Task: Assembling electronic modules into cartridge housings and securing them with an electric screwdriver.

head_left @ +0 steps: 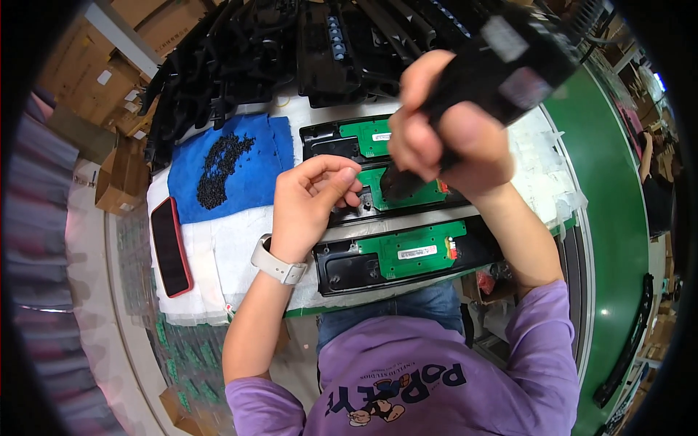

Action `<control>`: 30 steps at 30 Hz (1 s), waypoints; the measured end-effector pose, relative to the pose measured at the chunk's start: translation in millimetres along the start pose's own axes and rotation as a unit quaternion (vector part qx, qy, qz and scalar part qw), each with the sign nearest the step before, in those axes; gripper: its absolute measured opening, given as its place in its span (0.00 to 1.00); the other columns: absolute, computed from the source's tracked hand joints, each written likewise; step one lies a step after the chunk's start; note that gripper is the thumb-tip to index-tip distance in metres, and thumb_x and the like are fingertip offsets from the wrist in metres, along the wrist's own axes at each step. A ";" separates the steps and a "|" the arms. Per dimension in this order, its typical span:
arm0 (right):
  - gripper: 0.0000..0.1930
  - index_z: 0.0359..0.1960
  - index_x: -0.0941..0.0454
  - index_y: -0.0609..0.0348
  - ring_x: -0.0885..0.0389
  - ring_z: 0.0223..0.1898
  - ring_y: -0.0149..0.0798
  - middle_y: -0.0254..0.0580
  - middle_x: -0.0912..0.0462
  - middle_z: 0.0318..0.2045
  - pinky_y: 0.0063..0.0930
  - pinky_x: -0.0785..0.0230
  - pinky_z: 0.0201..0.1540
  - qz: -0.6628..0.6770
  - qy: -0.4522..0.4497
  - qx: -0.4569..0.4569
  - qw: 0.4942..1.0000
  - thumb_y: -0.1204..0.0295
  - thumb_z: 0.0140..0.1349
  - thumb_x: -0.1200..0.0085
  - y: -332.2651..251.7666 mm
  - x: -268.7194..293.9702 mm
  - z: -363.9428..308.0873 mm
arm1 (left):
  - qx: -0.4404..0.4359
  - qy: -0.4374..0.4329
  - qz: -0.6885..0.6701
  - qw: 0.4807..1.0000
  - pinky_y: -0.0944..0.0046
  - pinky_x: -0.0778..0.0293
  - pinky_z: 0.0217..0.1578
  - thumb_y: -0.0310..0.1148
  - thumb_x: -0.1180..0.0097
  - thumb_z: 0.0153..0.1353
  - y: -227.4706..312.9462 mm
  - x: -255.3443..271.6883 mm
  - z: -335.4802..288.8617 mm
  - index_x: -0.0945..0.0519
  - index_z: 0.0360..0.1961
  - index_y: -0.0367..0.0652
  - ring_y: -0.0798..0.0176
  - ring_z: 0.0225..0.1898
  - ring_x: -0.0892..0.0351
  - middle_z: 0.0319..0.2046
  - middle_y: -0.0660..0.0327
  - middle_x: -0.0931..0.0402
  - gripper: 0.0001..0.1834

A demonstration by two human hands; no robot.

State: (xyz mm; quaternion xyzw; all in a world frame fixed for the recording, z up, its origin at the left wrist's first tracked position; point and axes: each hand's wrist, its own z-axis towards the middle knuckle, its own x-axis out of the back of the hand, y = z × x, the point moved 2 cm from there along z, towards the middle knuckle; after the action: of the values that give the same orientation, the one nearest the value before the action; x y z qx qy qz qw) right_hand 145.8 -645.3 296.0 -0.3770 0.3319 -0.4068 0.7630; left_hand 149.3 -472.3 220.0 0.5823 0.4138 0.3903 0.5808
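My right hand (454, 138) is wrapped round a black electric screwdriver (502, 69), blurred by motion. Its lower end points down at the green circuit board (414, 195) in the middle black plastic panel (342, 215). My left hand (309, 192), with a pale watch strap at the wrist, is closed in a pinch over the left end of that panel; whatever lies between thumb and finger is hidden. Nearer me lies another black panel (338, 272) with its own green board (414, 251). Beyond the middle one is a third panel (320, 142), also carrying a green board (367, 136).
Left of the panels, a blue cloth (185, 185) bears a heap of small black screws (214, 178). A phone in a red case (171, 247) rests at the table's left edge. Black plastic parts (254, 58) pile up at the back. Cardboard boxes (120, 174) stand far left.
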 end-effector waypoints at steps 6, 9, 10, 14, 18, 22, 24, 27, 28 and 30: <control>0.20 0.39 0.33 0.57 0.38 0.16 0.25 0.28 0.35 0.17 0.25 0.40 0.29 0.219 0.017 0.126 0.968 0.52 0.59 0.59 -14.6 22.4 0.5 | -0.046 -0.003 -0.039 0.998 0.76 0.28 0.27 0.24 0.47 0.57 8.5 1.7 -3.2 0.23 0.35 0.33 0.73 0.25 0.24 0.25 0.60 0.23 0.06; 0.19 0.38 0.33 0.57 0.38 0.15 0.25 0.28 0.35 0.16 0.25 0.41 0.28 0.220 0.093 0.132 0.962 0.52 0.59 0.59 -15.3 23.3 -1.9 | -0.042 -0.022 -0.046 0.998 0.76 0.27 0.29 0.22 0.46 0.55 11.6 -1.9 -5.3 0.23 0.35 0.33 0.72 0.27 0.23 0.26 0.60 0.23 0.06; 0.19 0.37 0.33 0.57 0.39 0.15 0.25 0.28 0.36 0.16 0.25 0.42 0.28 0.227 0.114 0.127 0.959 0.53 0.59 0.59 -14.3 22.8 -1.9 | -0.035 -0.029 -0.057 0.997 0.75 0.26 0.30 0.20 0.45 0.54 12.1 -3.0 -5.9 0.23 0.35 0.32 0.71 0.28 0.23 0.27 0.60 0.23 0.06; 0.18 0.36 0.33 0.57 0.39 0.15 0.25 0.28 0.36 0.16 0.25 0.42 0.28 0.239 0.135 0.111 0.955 0.53 0.59 0.59 -10.8 22.4 -2.0 | -0.038 -0.043 -0.051 0.997 0.74 0.26 0.31 0.19 0.44 0.53 13.4 -3.1 -6.6 0.23 0.34 0.31 0.71 0.29 0.22 0.27 0.58 0.23 0.07; 0.18 0.36 0.33 0.57 0.40 0.15 0.25 0.28 0.36 0.15 0.25 0.42 0.27 0.233 0.132 0.102 0.958 0.54 0.59 0.59 -9.8 18.7 -2.6 | -0.034 -0.051 -0.041 0.997 0.74 0.26 0.31 0.18 0.44 0.52 12.2 -2.4 -6.6 0.23 0.33 0.30 0.69 0.30 0.22 0.27 0.57 0.22 0.06; 0.17 0.36 0.33 0.58 0.40 0.15 0.25 0.28 0.37 0.15 0.24 0.43 0.27 0.229 0.141 0.086 0.959 0.55 0.59 0.58 -8.0 16.6 -2.5 | 0.017 -0.093 -0.024 0.995 0.73 0.26 0.31 0.16 0.45 0.51 12.3 -0.2 -5.8 0.24 0.35 0.30 0.66 0.32 0.20 0.30 0.56 0.22 0.09; 0.17 0.35 0.34 0.58 0.40 0.15 0.25 0.28 0.37 0.15 0.23 0.43 0.27 0.238 0.148 0.082 0.957 0.56 0.59 0.57 -9.0 16.7 -1.6 | 0.006 -0.086 -0.059 0.995 0.73 0.26 0.32 0.16 0.45 0.51 15.6 -1.0 -6.0 0.25 0.38 0.31 0.65 0.34 0.20 0.31 0.56 0.22 0.11; 0.16 0.35 0.35 0.60 0.41 0.15 0.24 0.27 0.38 0.15 0.22 0.44 0.26 0.266 0.135 0.057 0.953 0.58 0.59 0.56 -16.9 21.3 0.9 | -0.095 -0.024 -0.083 0.992 0.72 0.28 0.38 0.20 0.45 0.54 20.2 1.3 -3.0 0.27 0.43 0.33 0.65 0.39 0.23 0.34 0.58 0.22 0.14; 0.16 0.35 0.35 0.60 0.40 0.15 0.24 0.28 0.38 0.16 0.22 0.43 0.26 0.250 0.123 0.050 0.959 0.58 0.59 0.57 -20.5 25.0 1.4 | -0.120 -0.001 -0.004 0.993 0.73 0.28 0.37 0.23 0.45 0.54 21.8 9.3 -1.0 0.27 0.43 0.34 0.67 0.38 0.23 0.34 0.59 0.22 0.14; 0.16 0.35 0.35 0.60 0.40 0.15 0.24 0.28 0.38 0.16 0.22 0.43 0.26 0.235 0.111 0.044 0.965 0.58 0.59 0.57 -24.2 28.6 1.1 | -0.150 0.064 0.124 0.979 0.74 0.30 0.31 0.30 0.40 0.52 24.7 21.4 -0.8 0.23 0.36 0.38 0.70 0.31 0.24 0.29 0.62 0.22 0.11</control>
State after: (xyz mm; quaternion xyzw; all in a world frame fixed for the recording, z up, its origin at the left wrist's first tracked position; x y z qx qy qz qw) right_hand 150.6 -679.2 311.3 -0.2075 0.4752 -0.2696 0.8114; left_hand 156.8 -451.6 244.1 0.5091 0.3117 0.5532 0.5810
